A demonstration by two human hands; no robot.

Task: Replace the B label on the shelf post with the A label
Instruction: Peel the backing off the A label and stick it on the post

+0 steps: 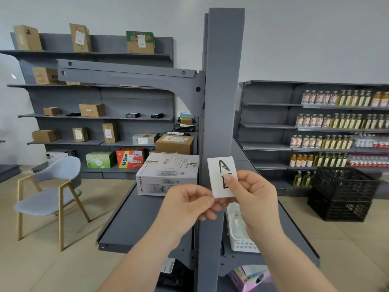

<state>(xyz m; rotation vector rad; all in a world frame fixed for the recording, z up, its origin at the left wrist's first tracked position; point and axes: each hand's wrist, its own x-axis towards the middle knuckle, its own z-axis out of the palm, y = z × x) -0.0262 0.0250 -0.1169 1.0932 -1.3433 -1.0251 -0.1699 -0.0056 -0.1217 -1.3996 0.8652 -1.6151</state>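
Note:
A white paper label with a black hand-drawn "A" is held upright in front of the grey shelf post, at about the height of the lower shelf. A second black mark under the "A" is partly covered by a thumb. My right hand pinches the label's right side with its thumb on the front. My left hand pinches the label's lower left corner. I cannot tell whether the label touches the post. No B label shows on the post.
A white printed carton sits on the grey shelf left of the post. A white plastic basket lies right of the post, with a pink tissue box below. A grey chair stands left, black crates right.

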